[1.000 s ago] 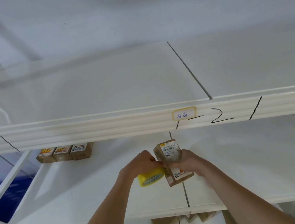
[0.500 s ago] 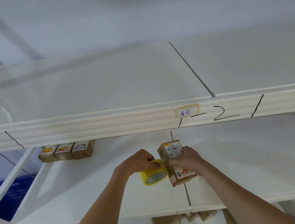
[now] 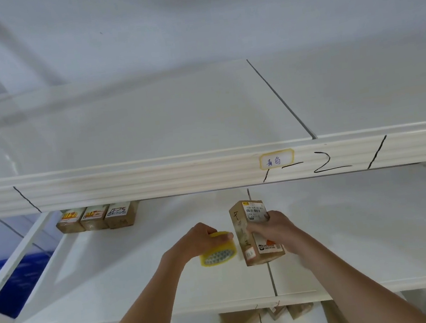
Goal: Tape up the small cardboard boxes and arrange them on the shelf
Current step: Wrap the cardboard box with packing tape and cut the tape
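Taping step: left hand grips yellow tape roll, right hand holds small brown cardboard box; next, probably press tape flat.

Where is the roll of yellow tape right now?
In the head view, the yellow tape roll is just left of centre, gripped by the left hand above the middle shelf, right beside the small cardboard box held by the right hand.

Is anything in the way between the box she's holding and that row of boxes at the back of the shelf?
Nothing visible blocks it. The right hand grips the cardboard box; the left hand holds the tape roll beside it. Bare shelf lies between there and the three boxes at back left.
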Motion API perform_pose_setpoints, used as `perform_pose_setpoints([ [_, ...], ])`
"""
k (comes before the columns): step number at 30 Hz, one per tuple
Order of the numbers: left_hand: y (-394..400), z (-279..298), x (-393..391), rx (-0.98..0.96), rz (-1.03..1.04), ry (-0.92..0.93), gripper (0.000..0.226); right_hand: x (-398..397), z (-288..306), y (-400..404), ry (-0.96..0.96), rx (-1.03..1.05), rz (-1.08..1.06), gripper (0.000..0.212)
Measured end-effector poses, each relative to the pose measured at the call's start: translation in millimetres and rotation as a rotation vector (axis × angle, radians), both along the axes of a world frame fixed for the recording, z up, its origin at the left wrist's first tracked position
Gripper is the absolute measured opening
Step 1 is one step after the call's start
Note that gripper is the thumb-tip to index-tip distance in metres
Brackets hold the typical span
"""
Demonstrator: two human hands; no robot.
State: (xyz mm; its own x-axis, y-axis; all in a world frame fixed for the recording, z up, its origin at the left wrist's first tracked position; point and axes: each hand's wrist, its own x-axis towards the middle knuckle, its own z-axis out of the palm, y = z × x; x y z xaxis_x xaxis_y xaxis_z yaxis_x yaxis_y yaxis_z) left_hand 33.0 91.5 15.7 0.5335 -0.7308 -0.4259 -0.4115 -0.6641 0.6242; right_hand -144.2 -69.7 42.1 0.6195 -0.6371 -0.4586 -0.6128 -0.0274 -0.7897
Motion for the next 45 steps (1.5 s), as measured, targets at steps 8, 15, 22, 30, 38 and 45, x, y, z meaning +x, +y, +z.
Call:
perform_pose_setpoints([
  [8,1.9,3.6,12.6,-0.073,-0.081,0.103,0.042,-15.2,7.1,-12.3,-0.046,0.059,0.038,0.027],
  [15,-10.2,-2.0,10.1,0.042,-0.066,-0.013,0.046,-13.7,5.3,-7.7,-0.127,0.178,0.067,0.046],
  [22,-18.6,20.6,3.3,-0.035,-0.135,0.106,0.062,-19.9,5.8,-0.9,-0.272,0.375,0.090,0.048],
  [30,-21.6,16.1,0.6,-0.142,-0.056,0.124,0.039,-10.4,4.8,-1.9,-0.305,0.466,0.004,0.028],
  [38,-41.7,20.6,-8.8,-0.092,-0.074,-0.158,0.037,0.8,6.6,6.2,-0.192,0.128,0.114,0.053],
  [45,-24.8,36.2,-4.3,-0.115,-0.143,0.112,0.045,-5.7,4.6,-6.2,-0.165,0.082,-0.007,0.039],
])
